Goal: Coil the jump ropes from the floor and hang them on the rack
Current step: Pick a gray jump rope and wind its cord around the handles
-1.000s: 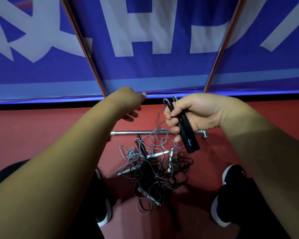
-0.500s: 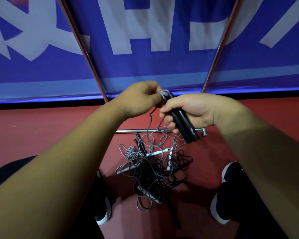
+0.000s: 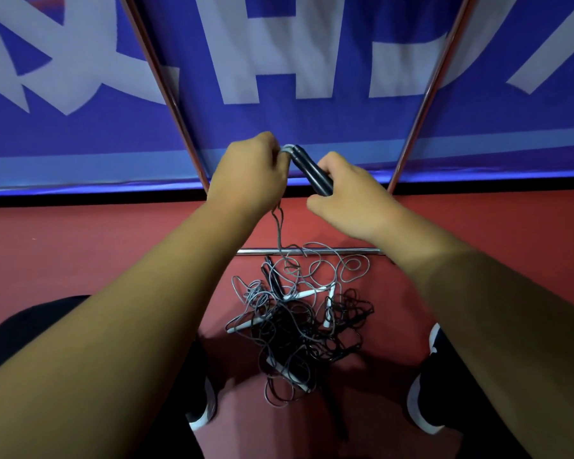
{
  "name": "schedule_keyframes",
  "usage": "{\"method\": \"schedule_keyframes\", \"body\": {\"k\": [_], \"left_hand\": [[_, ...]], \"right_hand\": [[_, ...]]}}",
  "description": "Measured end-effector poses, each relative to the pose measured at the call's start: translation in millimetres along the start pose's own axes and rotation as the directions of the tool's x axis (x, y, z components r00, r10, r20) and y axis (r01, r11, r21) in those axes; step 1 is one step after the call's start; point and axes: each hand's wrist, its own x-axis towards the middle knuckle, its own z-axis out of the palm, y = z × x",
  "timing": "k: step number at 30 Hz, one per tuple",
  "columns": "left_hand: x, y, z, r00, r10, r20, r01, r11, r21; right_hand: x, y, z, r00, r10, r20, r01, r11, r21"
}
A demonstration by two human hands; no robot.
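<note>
The right hand grips the black handles. The left hand pinches the cord at their upper ends. The cord hangs below the left hand to the pile.

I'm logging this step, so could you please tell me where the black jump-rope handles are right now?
Head view, centre: the black handles are in the right hand, the left hand pinching their cord end, above the floor tangle.

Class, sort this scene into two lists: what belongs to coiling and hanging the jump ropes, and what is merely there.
Belongs: left hand holding grey cord; right hand gripping black handles; tangled ropes; rack bar.
Merely there: blue banner; red floor; black shoes.
</note>
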Motion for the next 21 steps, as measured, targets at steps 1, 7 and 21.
{"method": "schedule_keyframes", "body": {"k": [1, 7, 21], "left_hand": [[0, 0, 0, 1.000, -0.008, 0.000, 0.008, 1.000, -0.025], [2, 0, -6, 0.998, -0.057, -0.034, 0.058, 0.998, 0.007], [3, 5, -11, 0.993, -0.081, 0.089, 0.106, 0.943, -0.316]], "right_hand": [[0, 1, 0, 1.000, -0.016, 0.002, 0.016, 0.999, -0.031], [-1, 5, 2, 0.999, -0.042, -0.033, 0.040, 0.997, -0.070], [2, 7, -1, 0.967, -0.137, -0.213, 0.106, 0.983, -0.149]]}}
